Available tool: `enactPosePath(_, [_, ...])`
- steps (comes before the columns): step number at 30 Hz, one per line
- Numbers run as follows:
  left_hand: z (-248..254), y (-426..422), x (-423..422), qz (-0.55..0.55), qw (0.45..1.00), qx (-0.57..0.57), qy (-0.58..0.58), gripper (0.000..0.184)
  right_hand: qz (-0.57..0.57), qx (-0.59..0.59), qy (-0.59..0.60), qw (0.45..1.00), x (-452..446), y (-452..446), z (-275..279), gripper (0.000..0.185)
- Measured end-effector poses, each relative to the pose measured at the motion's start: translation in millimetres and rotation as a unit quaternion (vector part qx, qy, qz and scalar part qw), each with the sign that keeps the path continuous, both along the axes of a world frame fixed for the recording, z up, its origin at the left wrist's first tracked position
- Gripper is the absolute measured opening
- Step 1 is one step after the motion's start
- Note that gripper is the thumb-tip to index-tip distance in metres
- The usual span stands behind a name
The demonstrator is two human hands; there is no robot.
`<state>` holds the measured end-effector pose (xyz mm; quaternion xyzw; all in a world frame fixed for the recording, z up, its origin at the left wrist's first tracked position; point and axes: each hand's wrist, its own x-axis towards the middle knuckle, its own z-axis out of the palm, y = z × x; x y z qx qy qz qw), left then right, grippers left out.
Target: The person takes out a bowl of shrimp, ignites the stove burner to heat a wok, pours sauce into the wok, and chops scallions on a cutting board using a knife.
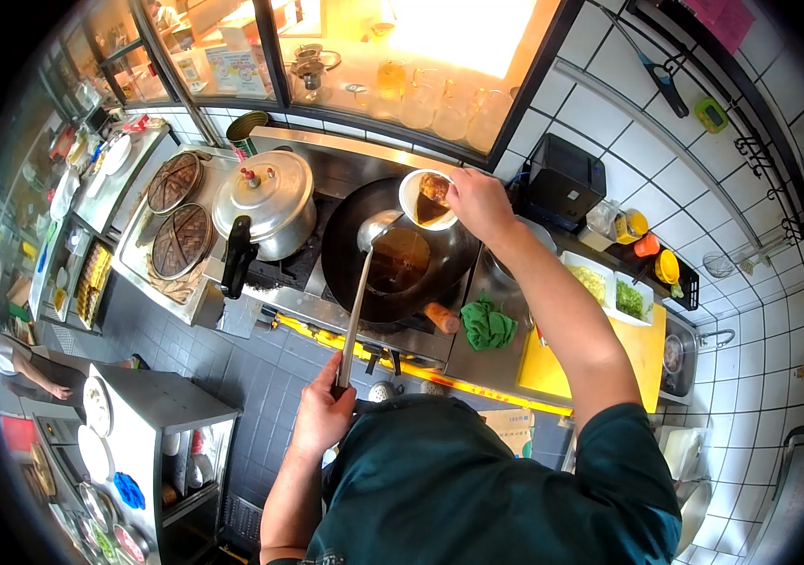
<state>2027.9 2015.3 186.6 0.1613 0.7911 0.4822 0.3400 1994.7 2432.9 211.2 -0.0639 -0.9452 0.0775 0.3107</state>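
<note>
A black wok (345, 235) sits on the stove with brown liquid (399, 259) in its bottom. My left hand (325, 407) is wrapped round the long handle of a metal ladle (357, 306), whose bowl rests inside the wok near its upper left. Over the wok's upper right edge, my right hand (479, 200) grips a white bowl (410, 195) by its rim. The bowl is tilted and shows dark sauce and a brown lump inside. The wok's wooden handle (442, 317) points to the lower right, beside a crumpled green cloth (489, 323).
A lidded pressure cooker (265, 202) stands left of the wok, its black handle sticking out. Two woven lids (181, 240) lie farther left. On the right are a yellow cutting board (642, 353) and a tray of chopped greens (630, 298). A person (25, 363) stands at far left.
</note>
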Motion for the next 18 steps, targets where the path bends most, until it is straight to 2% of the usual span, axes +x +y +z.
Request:
enactPosePath(6, [-1.1,0.2,-1.1,-0.003,1.000,0.005,0.004,0.060,-0.003,-0.005,0.001,1.000,1.0,-2.0,1.2,0.007])
enactPosePath(12, [0.4,0.3,-1.9,-0.001,1.000,0.002,0.001,0.060,-0.041,-0.070,-0.014,0.997,-1.8,6.4,-7.8,0.013])
enactPosePath(18, [-24.7,-6.4,-5.6,-0.023,0.997,0.025,0.070,0.062,-0.052,-0.082,-0.003,0.995,4.6,5.5,-6.3,0.012])
